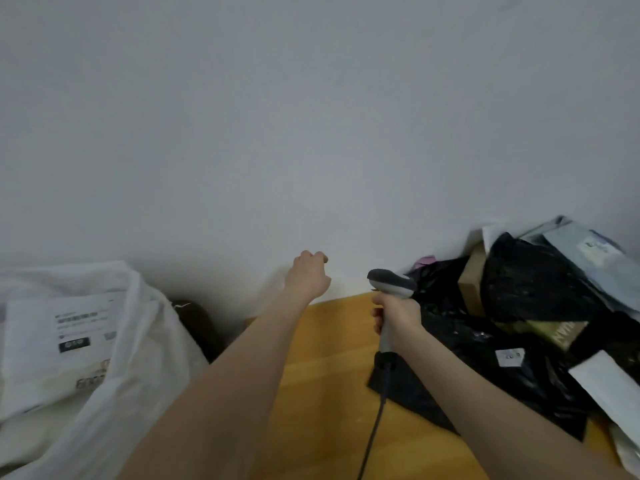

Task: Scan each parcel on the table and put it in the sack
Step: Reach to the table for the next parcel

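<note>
**Scanner up, next parcel not yet picked**

At the near left the white sack (145, 323) gapes beside the worktop (322, 393) with a labelled parcel (52, 334) already inside, so each drop is short. Mid-worktop, the right hand (398, 315) wraps the scanner (391, 284) handle, its head aimed away, probably ready for a label. The pile of parcels (519, 289) is heaped at the right against the wall. Farthest, the left hand (308, 275) hangs in the air, fingers curled on nothing, likely to go for that pile next.
</note>
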